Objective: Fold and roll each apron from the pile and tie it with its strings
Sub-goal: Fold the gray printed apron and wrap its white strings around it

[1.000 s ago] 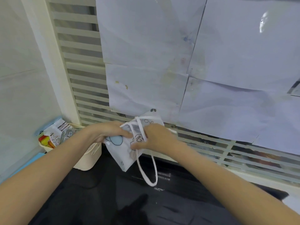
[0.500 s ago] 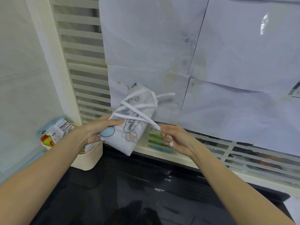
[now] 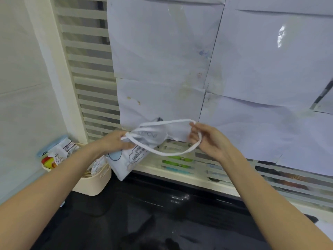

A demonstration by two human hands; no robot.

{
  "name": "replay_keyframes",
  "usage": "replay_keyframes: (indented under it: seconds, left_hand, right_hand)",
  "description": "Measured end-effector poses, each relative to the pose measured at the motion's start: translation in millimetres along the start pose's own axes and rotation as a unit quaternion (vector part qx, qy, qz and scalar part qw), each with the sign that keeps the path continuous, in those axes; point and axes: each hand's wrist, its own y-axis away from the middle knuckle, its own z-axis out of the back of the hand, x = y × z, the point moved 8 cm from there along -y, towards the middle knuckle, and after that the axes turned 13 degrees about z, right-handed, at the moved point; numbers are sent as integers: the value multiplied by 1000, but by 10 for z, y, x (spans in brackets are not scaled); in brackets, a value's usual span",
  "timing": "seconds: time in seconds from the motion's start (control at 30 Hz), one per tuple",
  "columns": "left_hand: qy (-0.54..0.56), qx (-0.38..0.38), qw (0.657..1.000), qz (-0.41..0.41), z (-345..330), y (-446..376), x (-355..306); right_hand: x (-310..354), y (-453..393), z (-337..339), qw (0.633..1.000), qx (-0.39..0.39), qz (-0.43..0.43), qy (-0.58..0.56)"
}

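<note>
1. Since 0.5 s ago: the roll [image 3: 132,152] has dropped from up against the papers to lower, just above the tub [image 3: 93,183]. Its top end now leans right, its bottom corner hangs over the desk [image 3: 162,222] edge.
2. L hand [image 3: 117,143]: fingers wrapped round the roll's left side, thumb pressing where the string crosses the cloth. Same grip as before, just lower.
3. R hand [image 3: 207,139]: was pinching a taut string end low and right; now it's up at roll height w/ the string [image 3: 173,153] drawn out into a wide slack loop, one strand running over the top, one sagging below. Fingertips pinch the loop's far end.
4. Two or three turns of string already lie round the roll's upper half, looks like.
5. Meaning, imo: wrapping is about done and I'm at the tie-off. The loop is prob. being set up to go over or tuck under the wraps.
6. Risk: if the L thumb lets up, the turns slacken and the roll springs open.
7. No pile of other aprons in view, so can't say how many remain.
</note>
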Motion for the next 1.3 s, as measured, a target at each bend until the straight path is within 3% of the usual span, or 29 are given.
replay_keyframes:
  seconds: [0.07, 0.17, 0.3, 0.4, 0.5, 0.6, 0.67, 0.73, 0.8, 0.87, 0.97, 1.07, 1.17, 1.23, 1.3]
  left_hand:
    - [-59, 33, 996, -55, -75, 36, -60]
    - [-37, 109, 988, -104, -217, 193, -181]
    - [190, 52, 976, -96, -3, 231, -265]
    - [333, 33, 940, -68, 48, 176, -309]
    - [417, 25, 908, -35, 61, 140, -314]
    - [416, 39, 907, -53, 60, 141, -320]
    - [340, 60, 935, -80, -24, 175, -371]
    - [255, 95, 957, -102, -183, 231, -449]
    - [208, 122, 962, -128, -313, 320, -581]
    - [170, 126, 965, -157, -406, 408, -728]
    - [250, 138, 946, -153, -452, 451, -756]
    - [416, 180, 889, -59, -457, 410, -509]
    - [397, 215, 892, 3, -598, 359, -370]
    - [371, 233, 899, 17, -627, 333, -380]
    - [331, 263, 906, 10, -632, 350, -449]
  right_hand:
    - [97, -61, 59, 998, -41, -1, -51]
    - [115, -148, 196, 998, -64, -7, 12]
    - [-213, -98, 383, 980, -72, -122, 141]
    - [-503, 52, 318, 955, -1, -201, 218]
    - [-616, 131, 301, 957, 5, -177, 231]
    - [-463, 158, 670, 920, -120, -95, 361]
    - [-432, 165, 867, 932, -220, -53, 284]
    - [-528, 188, 923, 953, -289, -34, 88]
    - [-634, 201, 921, 940, -334, -11, -65]
    - [-731, 171, 909, 926, -350, 16, -143]
    - [-628, 87, 695, 934, -296, 54, -195]
    - [-184, 68, 228, 974, -102, 70, -191]
    - [124, 143, -247, 996, 71, 54, -10]
    - [179, 91, -342, 977, 98, 51, 181]
    - [268, 26, -305, 947, 70, 58, 307]
